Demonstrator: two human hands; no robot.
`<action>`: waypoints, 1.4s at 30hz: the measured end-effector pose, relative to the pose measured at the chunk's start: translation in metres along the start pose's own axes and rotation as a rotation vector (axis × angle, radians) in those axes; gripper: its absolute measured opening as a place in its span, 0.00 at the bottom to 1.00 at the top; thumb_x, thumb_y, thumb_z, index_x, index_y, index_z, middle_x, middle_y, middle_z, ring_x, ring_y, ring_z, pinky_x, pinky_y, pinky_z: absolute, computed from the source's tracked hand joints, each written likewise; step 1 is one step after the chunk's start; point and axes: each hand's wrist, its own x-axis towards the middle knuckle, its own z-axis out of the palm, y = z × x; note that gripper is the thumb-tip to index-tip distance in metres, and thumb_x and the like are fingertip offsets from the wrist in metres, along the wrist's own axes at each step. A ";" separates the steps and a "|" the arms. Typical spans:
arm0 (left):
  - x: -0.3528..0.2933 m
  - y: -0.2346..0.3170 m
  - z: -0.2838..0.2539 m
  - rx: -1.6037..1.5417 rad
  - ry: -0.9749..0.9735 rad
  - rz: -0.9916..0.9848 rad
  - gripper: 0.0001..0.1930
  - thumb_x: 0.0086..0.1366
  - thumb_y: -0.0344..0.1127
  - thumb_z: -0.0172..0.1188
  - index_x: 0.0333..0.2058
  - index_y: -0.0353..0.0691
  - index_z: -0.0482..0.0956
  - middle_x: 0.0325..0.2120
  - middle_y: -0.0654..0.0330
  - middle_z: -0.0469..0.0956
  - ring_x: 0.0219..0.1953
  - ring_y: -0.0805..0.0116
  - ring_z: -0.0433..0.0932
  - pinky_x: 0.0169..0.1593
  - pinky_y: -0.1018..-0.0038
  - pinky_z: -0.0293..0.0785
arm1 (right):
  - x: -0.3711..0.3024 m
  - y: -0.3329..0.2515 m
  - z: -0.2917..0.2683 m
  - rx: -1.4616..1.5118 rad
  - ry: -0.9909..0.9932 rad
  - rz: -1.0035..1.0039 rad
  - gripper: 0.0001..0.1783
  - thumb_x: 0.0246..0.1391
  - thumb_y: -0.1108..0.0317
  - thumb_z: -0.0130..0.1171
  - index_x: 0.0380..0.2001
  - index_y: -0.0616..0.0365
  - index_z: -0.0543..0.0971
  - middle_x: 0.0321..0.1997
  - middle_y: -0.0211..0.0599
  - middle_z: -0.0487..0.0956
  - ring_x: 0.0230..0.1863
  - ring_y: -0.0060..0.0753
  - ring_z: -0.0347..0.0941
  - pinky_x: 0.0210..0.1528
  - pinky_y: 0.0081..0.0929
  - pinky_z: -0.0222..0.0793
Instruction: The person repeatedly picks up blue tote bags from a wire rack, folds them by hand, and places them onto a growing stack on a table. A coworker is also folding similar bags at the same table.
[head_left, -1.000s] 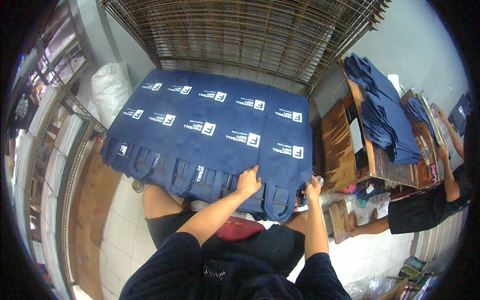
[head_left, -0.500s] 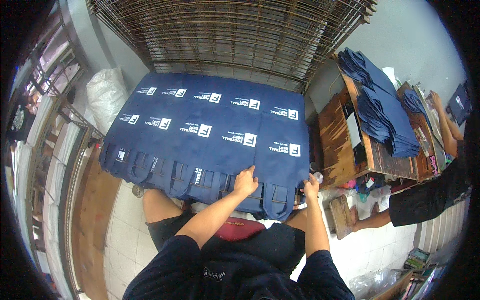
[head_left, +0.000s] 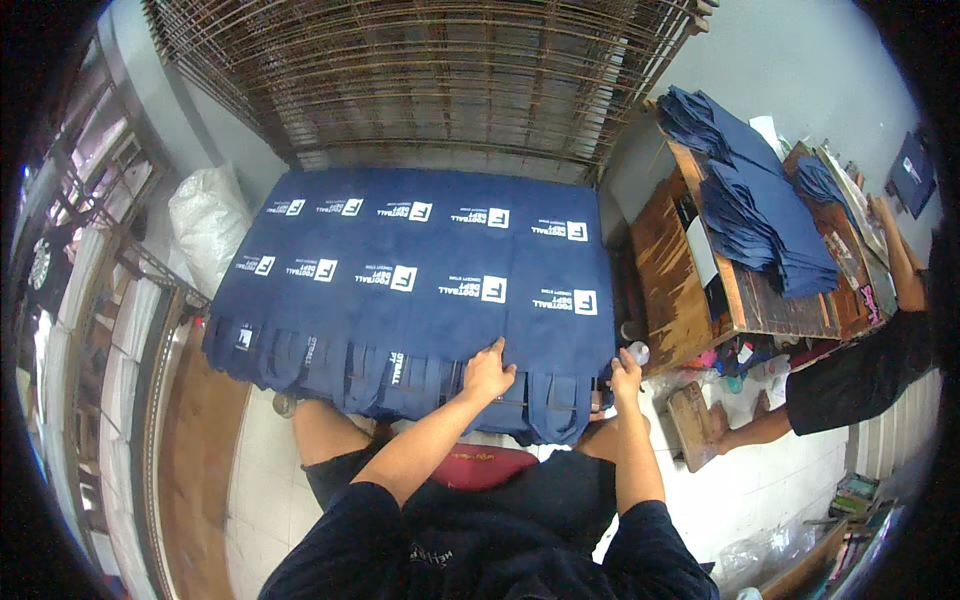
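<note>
Navy fabric bags [head_left: 400, 315] with white prints lie side by side in rows across a wide rack in front of me; their strap handles [head_left: 560, 405] hang along the near edge. On the near edge of the front row, right of its middle, rests my left hand [head_left: 488, 374], index finger stretched over the cloth and thumb apart. My right hand [head_left: 626, 372] is closed at the near right corner, fingers and thumb pinching the edge of the rightmost bag. Its fingertips are partly hidden.
Behind the bags rises a stack of wire racks [head_left: 420, 85]. Folded navy cloth pieces [head_left: 745, 205] lie on a worn wooden cabinet [head_left: 665, 270] at right, where another person's arm [head_left: 897, 255] reaches. A white sack [head_left: 208, 225] and shelving [head_left: 100, 330] stand left.
The view has tilted and shifted slightly. Both hands stay at the near edge of the bags, with little visible movement. The other person's arm remains over the cabinet.
</note>
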 end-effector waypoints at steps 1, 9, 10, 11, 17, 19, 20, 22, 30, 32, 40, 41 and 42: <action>0.002 0.008 -0.011 0.012 -0.007 0.001 0.33 0.50 0.42 0.64 0.55 0.38 0.67 0.29 0.53 0.78 0.34 0.54 0.79 0.40 0.61 0.75 | 0.005 0.011 -0.004 -0.024 0.063 -0.054 0.23 0.53 0.72 0.53 0.53 0.64 0.69 0.41 0.44 0.77 0.37 0.27 0.73 0.31 0.21 0.70; 0.176 0.145 -0.263 0.429 0.729 0.609 0.34 0.51 0.44 0.61 0.57 0.43 0.62 0.50 0.49 0.66 0.52 0.51 0.65 0.50 0.59 0.68 | -0.022 0.017 -0.068 0.116 0.241 -0.261 0.18 0.53 0.70 0.56 0.48 0.59 0.74 0.39 0.37 0.76 0.42 0.30 0.71 0.47 0.27 0.65; 0.194 0.168 -0.300 0.487 0.795 0.635 0.34 0.51 0.44 0.61 0.57 0.44 0.63 0.51 0.51 0.65 0.53 0.52 0.65 0.51 0.59 0.68 | -0.034 0.000 -0.082 0.122 0.246 -0.235 0.17 0.53 0.70 0.56 0.48 0.59 0.74 0.39 0.37 0.76 0.42 0.30 0.70 0.47 0.27 0.65; 0.208 0.184 -0.331 0.564 0.948 0.667 0.33 0.52 0.45 0.62 0.57 0.46 0.63 0.50 0.52 0.66 0.53 0.53 0.65 0.51 0.60 0.68 | -0.044 -0.012 -0.093 0.123 0.243 -0.207 0.17 0.53 0.70 0.56 0.47 0.60 0.74 0.40 0.36 0.76 0.43 0.29 0.70 0.47 0.26 0.65; 0.240 0.249 -0.382 0.610 0.933 0.494 0.28 0.53 0.46 0.62 0.52 0.45 0.69 0.49 0.56 0.66 0.54 0.58 0.65 0.52 0.62 0.68 | -0.064 -0.056 -0.174 0.186 0.459 -0.417 0.16 0.55 0.72 0.54 0.47 0.66 0.72 0.47 0.38 0.74 0.50 0.29 0.69 0.54 0.26 0.63; 0.239 0.254 -0.370 0.565 0.954 0.538 0.28 0.52 0.46 0.62 0.51 0.45 0.69 0.48 0.55 0.67 0.53 0.57 0.66 0.51 0.62 0.70 | -0.061 -0.066 -0.208 0.102 0.548 -0.490 0.16 0.56 0.72 0.54 0.47 0.66 0.72 0.49 0.38 0.73 0.52 0.30 0.68 0.55 0.26 0.62; 0.238 0.244 -0.369 0.562 1.004 0.608 0.27 0.52 0.45 0.62 0.50 0.44 0.70 0.47 0.54 0.68 0.52 0.56 0.67 0.51 0.62 0.70 | -0.057 -0.081 -0.217 0.151 0.548 -0.491 0.16 0.56 0.72 0.53 0.47 0.65 0.72 0.49 0.38 0.73 0.51 0.28 0.68 0.55 0.26 0.62; 0.234 0.216 -0.353 0.499 0.989 0.728 0.24 0.52 0.43 0.62 0.48 0.43 0.70 0.47 0.54 0.69 0.51 0.55 0.69 0.50 0.62 0.70 | -0.047 -0.120 -0.233 0.109 0.617 -0.612 0.15 0.57 0.70 0.54 0.47 0.63 0.72 0.48 0.36 0.74 0.48 0.25 0.69 0.51 0.24 0.63; 0.102 0.086 -0.216 0.106 0.279 0.693 0.19 0.49 0.36 0.65 0.40 0.37 0.76 0.33 0.54 0.77 0.35 0.58 0.77 0.42 0.67 0.73 | 0.069 -0.235 -0.334 0.861 0.382 -0.486 0.36 0.57 0.52 0.52 0.63 0.56 0.54 0.56 0.55 0.68 0.55 0.44 0.68 0.55 0.33 0.66; 0.052 0.064 -0.196 -0.002 0.178 0.575 0.18 0.48 0.35 0.66 0.39 0.36 0.76 0.29 0.56 0.77 0.32 0.62 0.77 0.38 0.70 0.73 | 0.106 -0.248 -0.337 1.034 0.297 -0.421 0.45 0.56 0.49 0.52 0.66 0.54 0.40 0.61 0.65 0.58 0.60 0.53 0.61 0.59 0.39 0.62; -0.080 -0.021 -0.142 -0.300 0.015 0.179 0.15 0.51 0.35 0.67 0.37 0.36 0.77 0.28 0.56 0.78 0.31 0.68 0.77 0.35 0.75 0.73 | 0.173 -0.300 -0.300 1.449 0.210 -0.149 0.45 0.53 0.44 0.53 0.64 0.56 0.46 0.66 0.62 0.49 0.64 0.62 0.52 0.61 0.56 0.55; -0.084 -0.023 -0.141 -0.293 0.012 0.178 0.16 0.51 0.35 0.67 0.38 0.36 0.77 0.28 0.56 0.78 0.31 0.68 0.78 0.35 0.74 0.73 | 0.186 -0.296 -0.297 1.310 0.147 -0.281 0.29 0.56 0.55 0.51 0.57 0.57 0.61 0.62 0.51 0.60 0.61 0.53 0.58 0.59 0.57 0.58; -0.084 -0.024 -0.138 -0.289 0.004 0.186 0.16 0.51 0.35 0.67 0.38 0.36 0.77 0.28 0.56 0.78 0.31 0.68 0.78 0.35 0.74 0.73 | 0.209 -0.287 -0.309 1.311 0.235 -0.235 0.22 0.55 0.62 0.49 0.52 0.56 0.65 0.58 0.47 0.64 0.59 0.49 0.61 0.58 0.58 0.58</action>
